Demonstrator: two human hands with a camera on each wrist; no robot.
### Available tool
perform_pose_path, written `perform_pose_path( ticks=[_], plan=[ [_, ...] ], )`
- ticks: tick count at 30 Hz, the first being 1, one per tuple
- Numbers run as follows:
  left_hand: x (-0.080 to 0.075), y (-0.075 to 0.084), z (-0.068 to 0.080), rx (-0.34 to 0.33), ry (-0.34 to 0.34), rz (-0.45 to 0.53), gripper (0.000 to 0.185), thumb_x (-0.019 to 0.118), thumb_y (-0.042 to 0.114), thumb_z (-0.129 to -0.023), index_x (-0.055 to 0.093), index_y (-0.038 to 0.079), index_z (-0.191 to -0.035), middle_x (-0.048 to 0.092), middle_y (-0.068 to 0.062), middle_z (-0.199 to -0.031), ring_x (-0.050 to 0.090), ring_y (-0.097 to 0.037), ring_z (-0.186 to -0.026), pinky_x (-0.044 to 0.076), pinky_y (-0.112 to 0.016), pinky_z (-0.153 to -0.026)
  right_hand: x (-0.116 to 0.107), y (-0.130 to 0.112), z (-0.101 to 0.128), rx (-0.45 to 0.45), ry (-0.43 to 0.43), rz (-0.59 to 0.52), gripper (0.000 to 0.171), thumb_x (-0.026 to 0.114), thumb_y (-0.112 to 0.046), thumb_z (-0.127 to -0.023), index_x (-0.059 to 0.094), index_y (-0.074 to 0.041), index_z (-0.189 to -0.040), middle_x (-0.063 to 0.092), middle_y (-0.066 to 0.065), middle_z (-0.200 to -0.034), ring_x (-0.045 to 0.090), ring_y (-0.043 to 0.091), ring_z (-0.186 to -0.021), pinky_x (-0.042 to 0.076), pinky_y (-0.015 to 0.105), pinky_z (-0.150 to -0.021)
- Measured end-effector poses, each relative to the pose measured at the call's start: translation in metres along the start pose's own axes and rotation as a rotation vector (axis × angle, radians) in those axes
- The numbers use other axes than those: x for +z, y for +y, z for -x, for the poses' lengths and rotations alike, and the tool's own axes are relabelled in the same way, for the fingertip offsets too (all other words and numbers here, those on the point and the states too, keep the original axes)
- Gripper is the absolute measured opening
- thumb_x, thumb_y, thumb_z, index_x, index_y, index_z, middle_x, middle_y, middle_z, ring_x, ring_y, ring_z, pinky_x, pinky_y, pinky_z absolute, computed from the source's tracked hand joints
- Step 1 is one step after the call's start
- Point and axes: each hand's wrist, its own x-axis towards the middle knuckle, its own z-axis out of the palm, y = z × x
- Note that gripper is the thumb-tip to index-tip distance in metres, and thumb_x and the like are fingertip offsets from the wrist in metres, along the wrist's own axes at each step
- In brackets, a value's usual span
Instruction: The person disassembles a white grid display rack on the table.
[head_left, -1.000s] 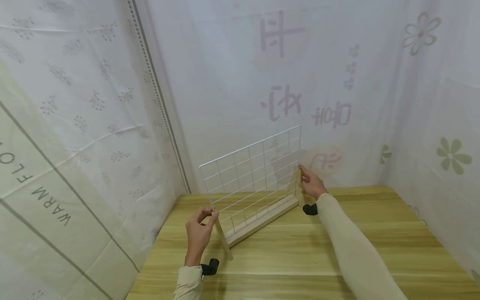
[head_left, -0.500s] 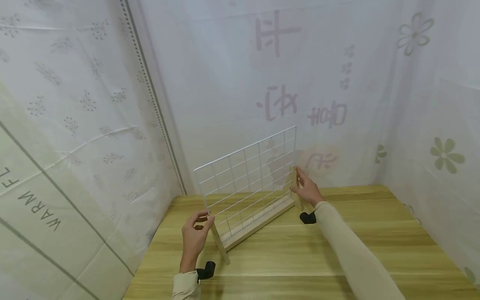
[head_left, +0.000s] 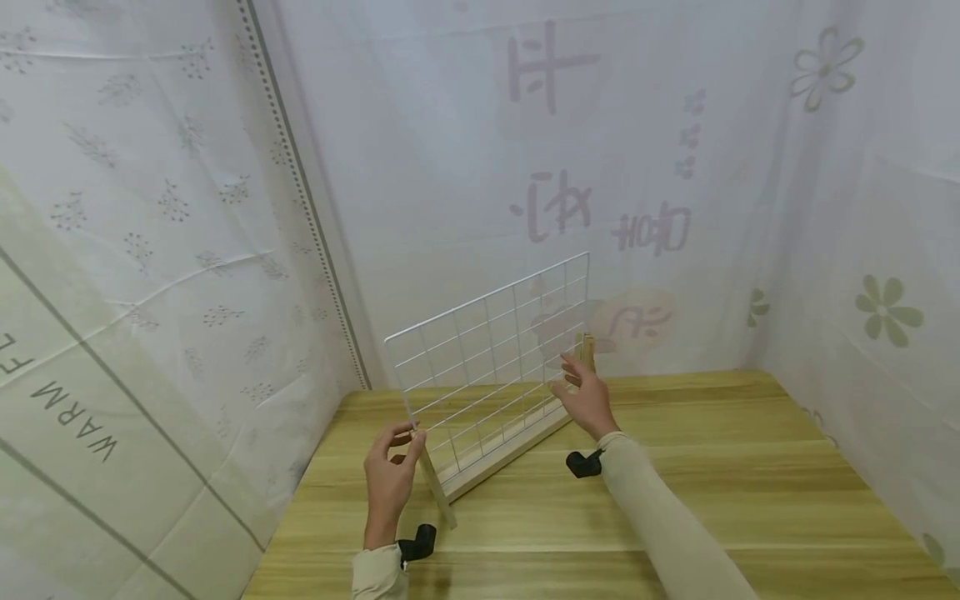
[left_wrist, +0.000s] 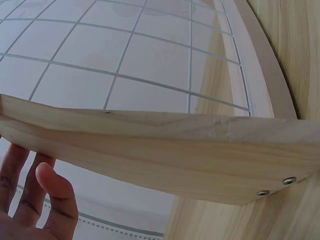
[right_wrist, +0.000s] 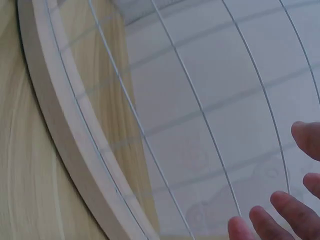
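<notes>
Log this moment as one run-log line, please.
left hand: pinches wooden side post | right hand: open beside wire grid | grid upright in wooden base | on table

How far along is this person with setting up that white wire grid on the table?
Done, it seems: the white wire grid stands upright in its wooden base on the table. In hand: the left hand pinches the near wooden upright by the grid's edge, while the right hand hovers open near the far end. What remains is unclear; no further parts are visible.
</notes>
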Motion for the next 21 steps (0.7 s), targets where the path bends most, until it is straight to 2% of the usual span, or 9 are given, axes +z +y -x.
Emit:
perform_pose_path(
  ticks=[4, 10, 13, 18, 21],
  plan=[
    [0.002, 0.001, 0.001, -0.003, 0.007, -0.003, 0.020, 0.067, 0.022, -0.085, 0.066, 0.015, -0.104, 0.063, -0.002, -0.110, 0.054, -0.012, -0.095, 0.049, -0.023, -0.068, 0.019, -0.007, 0.001, -0.013, 0.054, -0.021, 0.058, 0.067, -0.027, -0.085, 0.042, -0.023, -0.138, 0.049, 0.012, -0.137, 0.048, 0.032, -0.125, 0.044, 0.049, -0.097],
    [0.005, -0.002, 0.001, 0.005, -0.004, 0.026, 0.019, 0.067, 0.021, -0.085, 0.066, 0.015, -0.103, 0.063, -0.005, -0.110, 0.054, -0.015, -0.095, 0.049, -0.022, -0.067, 0.035, -0.012, 0.001, 0.048, 0.104, -0.052, 0.063, 0.070, -0.025, -0.082, 0.041, -0.025, -0.138, 0.050, 0.011, -0.136, 0.047, 0.031, -0.127, 0.040, 0.049, -0.101],
    [0.006, -0.010, -0.001, 0.007, 0.010, 0.028, 0.019, 0.067, 0.023, -0.085, 0.066, 0.016, -0.103, 0.063, -0.006, -0.111, 0.054, -0.013, -0.094, 0.049, -0.022, -0.065, 0.040, -0.014, 0.001, 0.075, 0.123, -0.065, 0.065, 0.071, -0.026, -0.081, 0.041, -0.025, -0.138, 0.051, 0.012, -0.135, 0.047, 0.030, -0.126, 0.039, 0.049, -0.102],
    [0.008, -0.027, -0.005, 0.016, 0.049, -0.012, 0.019, 0.067, 0.030, -0.084, 0.066, 0.023, -0.102, 0.063, 0.003, -0.109, 0.053, -0.005, -0.092, 0.048, -0.021, -0.066, 0.052, -0.014, -0.004, 0.084, 0.156, -0.074, 0.066, 0.073, -0.028, -0.079, 0.042, -0.021, -0.138, 0.050, 0.014, -0.135, 0.049, 0.031, -0.124, 0.041, 0.049, -0.099],
    [0.008, -0.030, -0.006, 0.029, 0.058, -0.013, 0.019, 0.067, 0.032, -0.084, 0.066, 0.025, -0.102, 0.062, 0.006, -0.109, 0.053, -0.005, -0.093, 0.049, -0.023, -0.066, 0.059, -0.013, -0.008, 0.083, 0.186, -0.060, 0.066, 0.073, -0.031, -0.079, 0.044, -0.021, -0.137, 0.052, 0.013, -0.134, 0.049, 0.029, -0.123, 0.042, 0.048, -0.098]
  ],
)
